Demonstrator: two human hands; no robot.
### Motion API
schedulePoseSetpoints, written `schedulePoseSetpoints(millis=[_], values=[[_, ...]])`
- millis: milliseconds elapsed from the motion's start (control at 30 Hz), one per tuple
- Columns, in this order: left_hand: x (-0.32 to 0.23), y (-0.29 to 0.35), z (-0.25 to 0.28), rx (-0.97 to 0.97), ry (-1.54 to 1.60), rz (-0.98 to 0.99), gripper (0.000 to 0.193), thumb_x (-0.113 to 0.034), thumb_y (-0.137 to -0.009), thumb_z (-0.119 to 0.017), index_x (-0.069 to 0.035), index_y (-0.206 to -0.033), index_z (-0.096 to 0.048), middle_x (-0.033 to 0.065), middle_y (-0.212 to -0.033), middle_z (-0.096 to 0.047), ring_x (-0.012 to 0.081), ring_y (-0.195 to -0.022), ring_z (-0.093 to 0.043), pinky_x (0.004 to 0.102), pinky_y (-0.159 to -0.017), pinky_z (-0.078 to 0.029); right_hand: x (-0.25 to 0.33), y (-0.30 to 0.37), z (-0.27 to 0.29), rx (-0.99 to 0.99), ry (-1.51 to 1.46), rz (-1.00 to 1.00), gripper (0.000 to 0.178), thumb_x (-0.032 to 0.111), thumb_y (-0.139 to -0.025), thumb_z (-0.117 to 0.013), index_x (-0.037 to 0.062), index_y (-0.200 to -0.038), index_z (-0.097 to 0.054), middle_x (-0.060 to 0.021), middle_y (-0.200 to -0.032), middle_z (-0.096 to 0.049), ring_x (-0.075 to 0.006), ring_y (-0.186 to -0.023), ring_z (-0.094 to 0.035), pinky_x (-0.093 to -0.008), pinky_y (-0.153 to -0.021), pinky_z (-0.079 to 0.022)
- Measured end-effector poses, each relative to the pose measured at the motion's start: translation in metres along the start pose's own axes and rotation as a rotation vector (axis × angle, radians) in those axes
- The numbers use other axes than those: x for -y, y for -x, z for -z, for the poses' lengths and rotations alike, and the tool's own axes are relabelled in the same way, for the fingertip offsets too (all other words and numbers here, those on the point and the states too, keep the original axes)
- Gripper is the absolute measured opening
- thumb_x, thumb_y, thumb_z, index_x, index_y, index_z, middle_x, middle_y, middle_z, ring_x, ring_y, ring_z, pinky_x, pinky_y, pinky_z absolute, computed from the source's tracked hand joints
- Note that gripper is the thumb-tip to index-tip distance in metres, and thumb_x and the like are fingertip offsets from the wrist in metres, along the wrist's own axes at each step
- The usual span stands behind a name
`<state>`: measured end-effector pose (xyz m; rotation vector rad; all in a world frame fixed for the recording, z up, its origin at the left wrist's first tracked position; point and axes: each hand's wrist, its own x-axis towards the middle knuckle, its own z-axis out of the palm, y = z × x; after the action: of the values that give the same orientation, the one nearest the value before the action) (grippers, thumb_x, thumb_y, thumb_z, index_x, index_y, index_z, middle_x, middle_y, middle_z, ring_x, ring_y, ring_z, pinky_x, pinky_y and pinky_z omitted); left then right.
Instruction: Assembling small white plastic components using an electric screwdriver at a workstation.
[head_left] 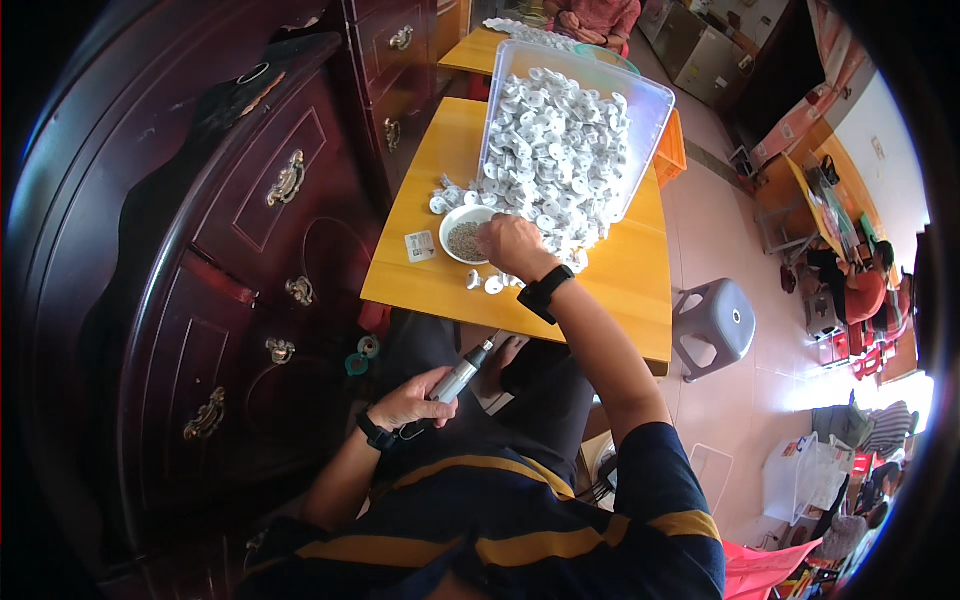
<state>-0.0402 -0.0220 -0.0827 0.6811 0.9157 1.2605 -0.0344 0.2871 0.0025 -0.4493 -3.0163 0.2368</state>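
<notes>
My left hand (405, 400), above my lap, is wrapped round a silver electric screwdriver (458, 380) with its dark tip pointing up and away. My right hand (515, 247) reaches over the right rim of a white bowl (448, 220) on the table. Its fingers are curled down close to the small grey metal pieces (465, 240), which look like screws; what they pinch is hidden. Behind the bowl a clear plastic bin (652, 110) lies tilted, full of small white plastic parts (560, 140). Some of these parts spill onto the tabletop around the bowl.
The yellow wooden table (420, 275) carries a small white printed card (420, 246). Dark red cabinets (250, 220) line the left side. At the right stands a grey plastic stool (716, 325). An orange crate (671, 148) is behind the bin, and other people sit farther off.
</notes>
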Motion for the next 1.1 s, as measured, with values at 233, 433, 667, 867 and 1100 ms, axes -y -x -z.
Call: schedulePoseSetpoints(millis=[233,433,667,867,1100], values=[[0.001,0.006,0.002,0.004,-0.006,-0.034,0.056,-0.024,-0.087,-0.078,-0.003,-0.128,-0.045,0.0032,-0.084,-0.059,0.0112,-0.07,-0.059,0.0248,-0.064,-0.049,0.017,-0.027,-0.015,0.085,0.288,-0.03,0.019,0.015,-0.088,-0.059,0.0089,-0.094,-0.075,-0.0141,-0.096,-0.074,-0.0298,-0.087,-0.074,-0.0388,-0.071,-0.059],[-0.002,0.008,0.0,0.007,-0.019,-0.051,0.055,-0.025,-0.088,-0.077,-0.003,-0.127,-0.045,0.0036,-0.084,-0.059,0.0113,-0.07,-0.059,0.0251,-0.064,-0.05,0.022,-0.032,-0.015,0.132,0.299,-0.029,0.02,0.018,-0.086,-0.061,0.0094,-0.097,-0.075,-0.0132,-0.096,-0.074,-0.0282,-0.088,-0.074,-0.0386,-0.071,-0.059],[0.002,0.008,0.0,0.018,-0.015,-0.055,0.054,-0.026,-0.088,-0.077,-0.002,-0.126,-0.045,0.0034,-0.084,-0.059,0.0112,-0.071,-0.059,0.0249,-0.065,-0.05,0.01,-0.028,-0.014,0.079,0.154,-0.01,0.021,0.015,-0.081,-0.062,0.0049,-0.095,-0.073,-0.0189,-0.095,-0.073,-0.0346,-0.088,-0.073,-0.043,-0.076,-0.059],[0.002,0.008,-0.001,0.028,-0.035,-0.049,0.055,-0.023,-0.088,-0.076,-0.002,-0.128,-0.045,0.0029,-0.087,-0.058,0.0104,-0.072,-0.059,0.0246,-0.066,-0.05,-0.009,-0.002,-0.005,-0.285,-0.563,-0.051,0.011,0.013,-0.088,-0.063,0.0021,-0.09,-0.064,-0.0123,-0.079,-0.071,-0.0237,-0.071,-0.072,-0.0374,-0.063,-0.057],[-0.02,0.01,-0.019,0.025,-0.105,-0.115,0.067,-0.015,-0.087,-0.076,-0.001,-0.141,-0.04,0.0014,-0.094,-0.058,0.0086,-0.077,-0.058,0.0235,-0.07,-0.05,-0.015,0.085,0.009,-0.227,-1.433,-0.252,0.006,0.009,-0.095,-0.064,0.0033,-0.093,-0.064,-0.0001,-0.076,-0.064,-0.0072,-0.068,-0.059,-0.0224,-0.064,-0.049]])
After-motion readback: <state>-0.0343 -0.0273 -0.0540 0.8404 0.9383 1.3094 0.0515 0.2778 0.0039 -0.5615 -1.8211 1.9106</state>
